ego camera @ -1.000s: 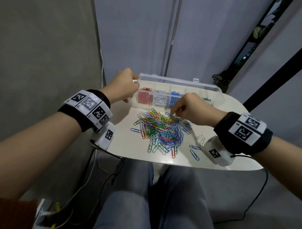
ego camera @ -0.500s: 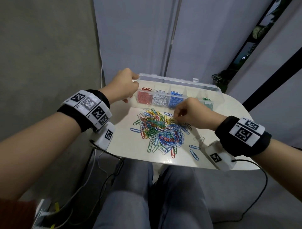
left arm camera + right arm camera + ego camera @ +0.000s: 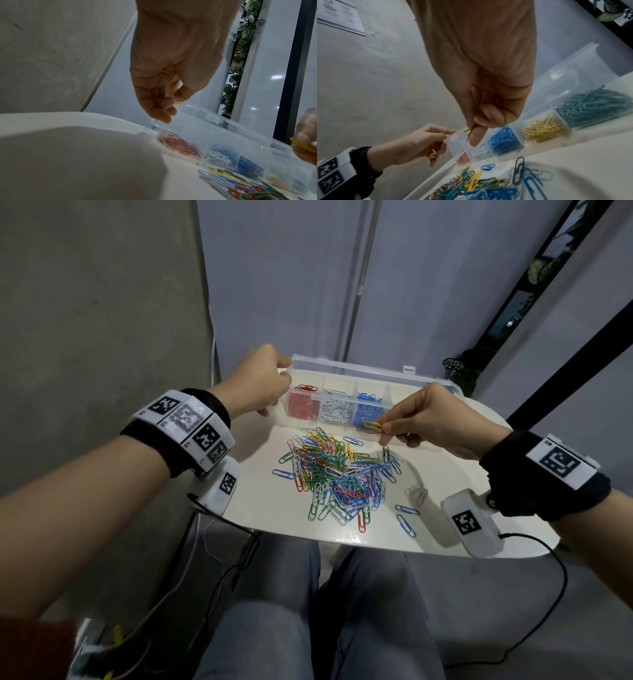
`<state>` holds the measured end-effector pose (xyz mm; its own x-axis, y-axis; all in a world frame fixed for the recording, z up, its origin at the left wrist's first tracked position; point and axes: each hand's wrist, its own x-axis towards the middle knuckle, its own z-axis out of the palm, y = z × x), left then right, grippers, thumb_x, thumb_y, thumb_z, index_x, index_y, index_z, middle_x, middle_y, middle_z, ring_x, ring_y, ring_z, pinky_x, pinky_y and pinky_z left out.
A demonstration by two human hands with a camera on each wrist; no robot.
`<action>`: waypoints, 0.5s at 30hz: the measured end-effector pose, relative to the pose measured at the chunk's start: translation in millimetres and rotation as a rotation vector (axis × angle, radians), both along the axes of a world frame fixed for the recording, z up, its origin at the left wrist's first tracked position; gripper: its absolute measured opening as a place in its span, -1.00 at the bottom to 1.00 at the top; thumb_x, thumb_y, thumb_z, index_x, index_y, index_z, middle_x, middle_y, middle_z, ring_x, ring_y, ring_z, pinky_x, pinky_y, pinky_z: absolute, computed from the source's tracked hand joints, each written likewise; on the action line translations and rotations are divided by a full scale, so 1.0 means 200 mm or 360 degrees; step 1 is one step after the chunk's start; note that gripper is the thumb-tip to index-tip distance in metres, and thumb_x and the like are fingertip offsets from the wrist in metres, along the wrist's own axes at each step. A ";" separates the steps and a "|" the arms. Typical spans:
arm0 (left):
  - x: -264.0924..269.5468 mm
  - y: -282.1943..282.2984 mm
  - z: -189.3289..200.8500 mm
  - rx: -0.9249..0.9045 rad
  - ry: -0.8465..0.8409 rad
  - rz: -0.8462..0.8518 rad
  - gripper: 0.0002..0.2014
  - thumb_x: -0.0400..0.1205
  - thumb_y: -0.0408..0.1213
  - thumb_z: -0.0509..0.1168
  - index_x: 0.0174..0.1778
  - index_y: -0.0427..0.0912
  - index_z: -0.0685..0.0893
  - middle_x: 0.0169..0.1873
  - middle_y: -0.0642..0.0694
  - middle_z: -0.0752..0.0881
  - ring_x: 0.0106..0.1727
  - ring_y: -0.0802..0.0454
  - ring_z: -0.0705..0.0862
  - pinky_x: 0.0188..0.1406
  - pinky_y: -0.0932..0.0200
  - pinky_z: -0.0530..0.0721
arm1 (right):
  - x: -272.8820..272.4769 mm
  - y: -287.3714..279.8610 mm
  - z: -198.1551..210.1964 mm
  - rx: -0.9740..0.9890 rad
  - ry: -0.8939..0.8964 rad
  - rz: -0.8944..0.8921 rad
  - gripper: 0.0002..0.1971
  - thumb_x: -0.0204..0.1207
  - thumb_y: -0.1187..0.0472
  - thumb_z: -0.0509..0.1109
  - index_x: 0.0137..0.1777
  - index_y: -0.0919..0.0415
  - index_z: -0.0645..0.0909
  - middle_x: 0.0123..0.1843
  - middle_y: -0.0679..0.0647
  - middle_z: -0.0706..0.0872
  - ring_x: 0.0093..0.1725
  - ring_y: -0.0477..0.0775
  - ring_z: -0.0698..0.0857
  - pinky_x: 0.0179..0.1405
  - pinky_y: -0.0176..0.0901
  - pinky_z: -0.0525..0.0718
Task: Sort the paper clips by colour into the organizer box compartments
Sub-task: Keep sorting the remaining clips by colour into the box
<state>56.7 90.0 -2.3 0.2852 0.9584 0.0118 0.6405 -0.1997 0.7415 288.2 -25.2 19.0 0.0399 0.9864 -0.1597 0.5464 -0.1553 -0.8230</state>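
Glossy white desk [image 3: 462,474] with rounded corners, grey concrete wall on the left, pale panels beyond. On it, a tangled heap of wire paper clips [image 3: 337,474] near the front edge. Behind sits the clear plastic organizer box [image 3: 363,371]: red, white, blue, yellow, green, one colour per compartment. Left hand [image 3: 255,386] grips its left end; right hand [image 3: 435,422] pinches a yellow clip [image 3: 372,425] just above the box's near wall.
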 end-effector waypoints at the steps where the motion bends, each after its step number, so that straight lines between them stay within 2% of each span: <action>1: 0.00 0.00 0.00 0.0002 -0.0003 0.0000 -0.53 0.67 -0.40 0.12 0.55 -0.26 0.47 -0.42 -0.06 0.56 -0.49 0.01 0.55 -0.39 -0.08 0.79 | 0.01 0.00 0.00 -0.0011 -0.0076 0.0021 -0.93 0.45 0.53 0.46 -0.12 0.49 0.77 -0.35 0.18 0.81 -0.50 -0.03 0.46 -0.51 -0.21 0.49; 4: 0.00 0.00 0.00 0.0010 -0.0004 -0.0002 -0.53 0.67 -0.40 0.11 0.54 -0.27 0.47 -0.42 -0.01 0.53 -0.50 0.03 0.55 -0.38 -0.10 0.80 | 0.01 -0.01 0.02 0.0023 -0.0371 0.0100 -0.90 0.42 0.51 0.48 -0.23 0.36 0.79 -0.36 0.18 0.81 -0.54 -0.09 0.50 -0.52 -0.32 0.48; 7: 0.00 0.00 0.00 0.0012 -0.0005 -0.0002 -0.53 0.67 -0.40 0.11 0.54 -0.28 0.47 -0.41 0.00 0.52 -0.50 0.03 0.55 -0.41 -0.07 0.79 | 0.00 -0.03 0.04 0.0109 -0.0541 0.0111 -0.90 0.37 0.49 0.52 -0.31 0.34 0.78 -0.53 -0.05 0.73 -0.60 -0.19 0.47 -0.58 -0.46 0.44; 12: 0.00 0.00 0.00 0.0023 0.0007 -0.0005 -0.53 0.68 -0.39 0.11 0.55 -0.27 0.46 -0.41 -0.01 0.53 -0.49 0.03 0.56 -0.45 -0.01 0.77 | -0.01 -0.03 0.05 0.0182 -0.0635 0.0037 -0.90 0.39 0.36 0.57 -0.32 0.35 0.75 -0.68 -0.18 0.56 -0.64 -0.16 0.40 -0.62 -0.48 0.32; 15: 0.00 0.00 0.00 0.0018 0.0003 -0.0007 -0.53 0.68 -0.39 0.11 0.55 -0.27 0.46 -0.40 -0.01 0.53 -0.48 0.02 0.56 -0.45 -0.01 0.77 | -0.01 -0.04 0.06 0.0198 -0.0626 0.0020 -0.88 0.42 0.34 0.56 -0.29 0.37 0.75 -0.62 -0.12 0.57 -0.65 -0.18 0.41 -0.61 -0.49 0.34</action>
<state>56.6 89.6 -3.2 0.2894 0.9570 0.0219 0.6412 -0.2108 0.7378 286.0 -33.2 30.3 0.0621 0.9980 -0.0139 0.8244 -0.0591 -0.5628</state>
